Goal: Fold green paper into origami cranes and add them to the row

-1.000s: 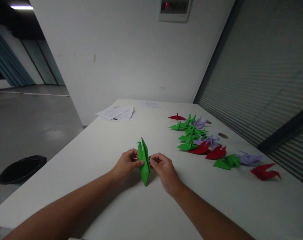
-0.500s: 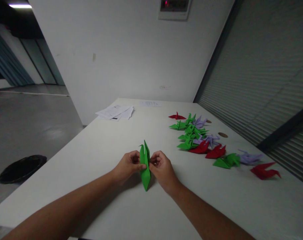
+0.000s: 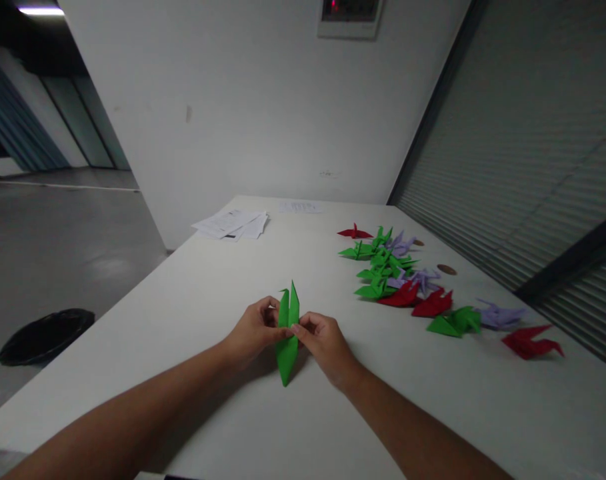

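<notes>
Between my two hands, low over the white table (image 3: 207,307), is a green origami crane (image 3: 287,363). Two narrow points rise at its far end, the left one with its tip bent over; a wide folded wing points toward me. My left hand (image 3: 255,328) pinches its left side, thumb in front. From the right, my right hand (image 3: 325,340) grips it too, its thumb pressed on the front near the left thumb. Fingers behind the paper are partly hidden.
On the right lie several folded cranes: green (image 3: 455,322), red (image 3: 533,343) and purple (image 3: 500,315). Paper sheets (image 3: 230,225) rest at the far left of the table. A black-lined bin (image 3: 47,337) stands left of it; a blind (image 3: 523,133) borders the right.
The crane has turned slightly, its near point shifting left. My right thumb has moved from its right edge onto the front, close to my left thumb.
</notes>
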Demonstrator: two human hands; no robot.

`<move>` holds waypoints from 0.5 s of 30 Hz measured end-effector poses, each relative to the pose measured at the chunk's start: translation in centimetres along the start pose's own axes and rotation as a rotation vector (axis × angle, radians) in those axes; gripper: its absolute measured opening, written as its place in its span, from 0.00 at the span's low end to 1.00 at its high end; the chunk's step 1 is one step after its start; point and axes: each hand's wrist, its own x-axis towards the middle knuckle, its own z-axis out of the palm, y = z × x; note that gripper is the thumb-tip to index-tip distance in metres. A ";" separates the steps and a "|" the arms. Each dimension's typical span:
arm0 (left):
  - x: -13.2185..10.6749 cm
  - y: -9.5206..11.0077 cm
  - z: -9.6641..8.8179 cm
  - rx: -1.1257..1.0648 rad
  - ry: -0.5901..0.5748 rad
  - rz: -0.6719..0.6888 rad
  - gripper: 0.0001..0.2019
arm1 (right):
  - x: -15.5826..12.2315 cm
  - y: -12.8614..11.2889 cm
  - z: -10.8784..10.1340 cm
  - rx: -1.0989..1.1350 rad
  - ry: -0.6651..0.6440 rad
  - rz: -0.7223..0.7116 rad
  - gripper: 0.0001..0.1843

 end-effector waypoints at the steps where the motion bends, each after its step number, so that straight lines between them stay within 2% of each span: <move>1: 0.0 0.0 0.0 0.005 -0.003 0.002 0.22 | 0.0 0.0 0.0 -0.003 0.006 0.008 0.18; 11: -0.1 0.1 0.2 -0.017 -0.025 0.012 0.17 | 0.1 -0.5 -0.2 -0.007 0.005 0.027 0.18; 15: 0.1 0.0 -0.2 -0.011 0.017 0.061 0.12 | 0.0 -0.6 -0.2 0.042 -0.030 0.084 0.19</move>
